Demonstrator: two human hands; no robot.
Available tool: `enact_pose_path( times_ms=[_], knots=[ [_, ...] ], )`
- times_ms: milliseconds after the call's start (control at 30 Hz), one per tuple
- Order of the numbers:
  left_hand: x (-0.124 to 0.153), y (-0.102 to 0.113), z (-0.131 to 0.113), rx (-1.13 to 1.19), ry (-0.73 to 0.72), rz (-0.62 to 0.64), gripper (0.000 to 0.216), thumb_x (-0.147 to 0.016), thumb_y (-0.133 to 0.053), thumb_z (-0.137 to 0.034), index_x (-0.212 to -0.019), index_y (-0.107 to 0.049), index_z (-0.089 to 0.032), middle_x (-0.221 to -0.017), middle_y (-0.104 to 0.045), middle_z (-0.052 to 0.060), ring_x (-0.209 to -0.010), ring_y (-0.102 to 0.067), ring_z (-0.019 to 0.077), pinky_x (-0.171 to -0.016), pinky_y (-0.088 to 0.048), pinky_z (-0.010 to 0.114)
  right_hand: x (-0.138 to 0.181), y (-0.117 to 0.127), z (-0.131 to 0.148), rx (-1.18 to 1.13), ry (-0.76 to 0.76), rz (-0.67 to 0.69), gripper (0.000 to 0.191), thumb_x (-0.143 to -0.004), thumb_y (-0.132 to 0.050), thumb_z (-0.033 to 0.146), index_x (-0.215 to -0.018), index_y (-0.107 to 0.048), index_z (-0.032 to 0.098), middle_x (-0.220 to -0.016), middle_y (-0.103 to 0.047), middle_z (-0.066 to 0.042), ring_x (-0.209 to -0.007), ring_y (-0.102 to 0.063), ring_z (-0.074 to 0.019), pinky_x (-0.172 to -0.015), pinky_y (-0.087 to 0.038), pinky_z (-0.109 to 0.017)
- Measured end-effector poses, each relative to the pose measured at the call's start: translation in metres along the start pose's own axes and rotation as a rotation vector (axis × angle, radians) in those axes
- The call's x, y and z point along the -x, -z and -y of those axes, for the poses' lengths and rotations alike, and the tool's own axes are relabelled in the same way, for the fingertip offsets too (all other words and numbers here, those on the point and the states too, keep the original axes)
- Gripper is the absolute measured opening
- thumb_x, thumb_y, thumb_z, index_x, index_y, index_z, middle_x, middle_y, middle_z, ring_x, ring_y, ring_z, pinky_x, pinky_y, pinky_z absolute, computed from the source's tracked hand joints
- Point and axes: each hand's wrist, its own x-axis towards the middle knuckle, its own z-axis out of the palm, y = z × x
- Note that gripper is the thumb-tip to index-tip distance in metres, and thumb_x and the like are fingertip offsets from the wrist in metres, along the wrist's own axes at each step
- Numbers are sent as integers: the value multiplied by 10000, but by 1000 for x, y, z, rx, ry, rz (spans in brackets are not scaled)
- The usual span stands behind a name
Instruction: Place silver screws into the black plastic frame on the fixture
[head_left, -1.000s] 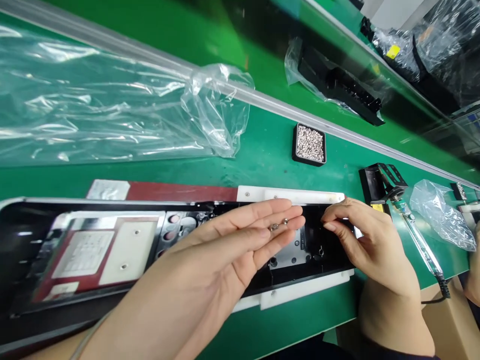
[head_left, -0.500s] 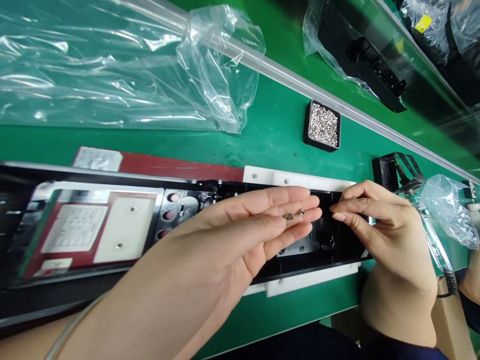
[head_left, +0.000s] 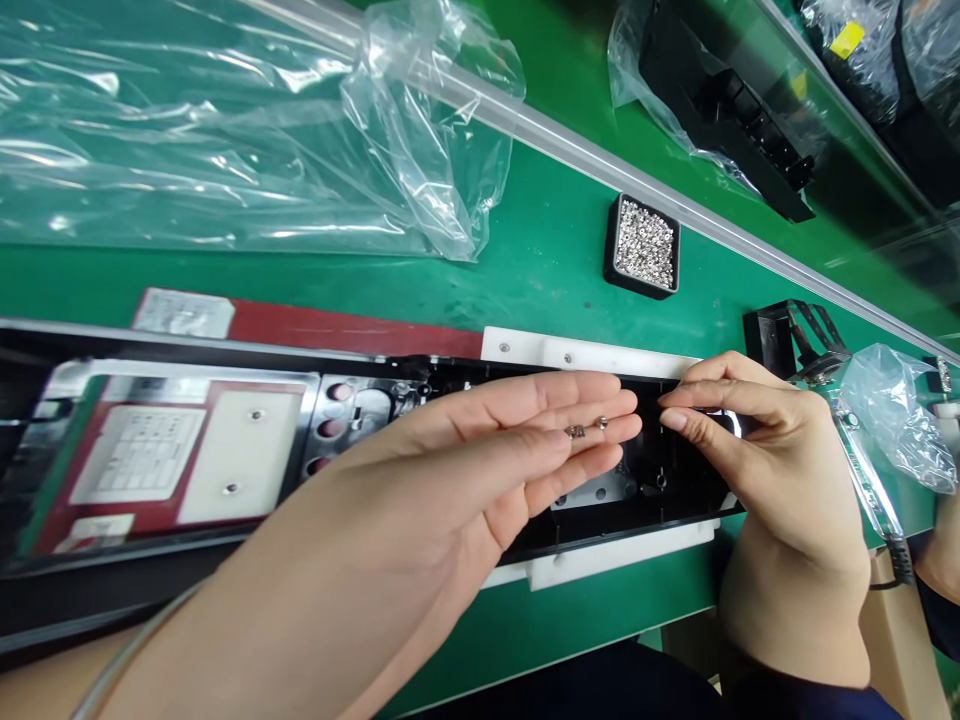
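Note:
My left hand [head_left: 450, 480] lies flat, palm up, fingers together, over a long black housing [head_left: 187, 460]. Two small silver screws [head_left: 587, 428] rest on its fingertips. My right hand [head_left: 757, 450] is just right of those fingertips, thumb and fingers pinched close above the housing's right end; whether it grips a screw is hidden. The housing sits in a white fixture [head_left: 600, 560] on the green bench, with a red and white panel [head_left: 150, 450] showing inside it.
A small black tray of silver screws [head_left: 643, 245] stands behind the housing. Crumpled clear plastic bags [head_left: 262, 130] lie at the back left. A black bracket [head_left: 787, 335] and a bagged part [head_left: 892, 420] sit at the right. Another person's hand [head_left: 941, 550] shows at the right edge.
The view shifted, so the bench appears lower and closer. My left hand keeps the two screws on its fingertips; my right hand has moved slightly nearer to them.

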Motion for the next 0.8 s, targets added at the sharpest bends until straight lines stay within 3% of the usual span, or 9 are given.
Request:
enact_pose_path(
  times_ms=[233,367,500,800],
  knots=[
    [3,-4,-1,-15,31,40,191,-789,-666,-271,-971,-716,-246,-1169,-672,49,-1151,-582,273,-866,-561,252,3,7,1,-68,37,-22,39,-893,-652,105,-918,-681,116,-937,-533,-57,-902,-534,-81,-769,-467,-139],
    [6,-3,-1,-51,75,95,215,-790,-660,-312,-995,-713,-272,-1174,-669,35,-1139,-589,268,-850,-557,229,6,6,8,-29,174,-83,96,-881,-650,61,-960,-659,114,-939,-533,-62,-903,-530,-97,-747,-471,-178],
    [5,-5,-3,-38,90,147,207,-771,-682,-337,-970,-721,-293,-1138,-685,16,-1109,-602,258,-833,-551,206,8,-6,17,31,292,-38,117,-860,-622,-7,-954,-641,60,-940,-518,-71,-867,-530,-81,-746,-461,-186],
    [5,-6,-5,-100,121,135,238,-740,-722,-372,-970,-719,-314,-1149,-680,5,-1158,-568,256,-803,-538,167,11,-17,15,41,304,-9,188,-860,-658,30,-1041,-643,76,-977,-514,-77,-889,-524,-93,-767,-466,-213]
  ],
)
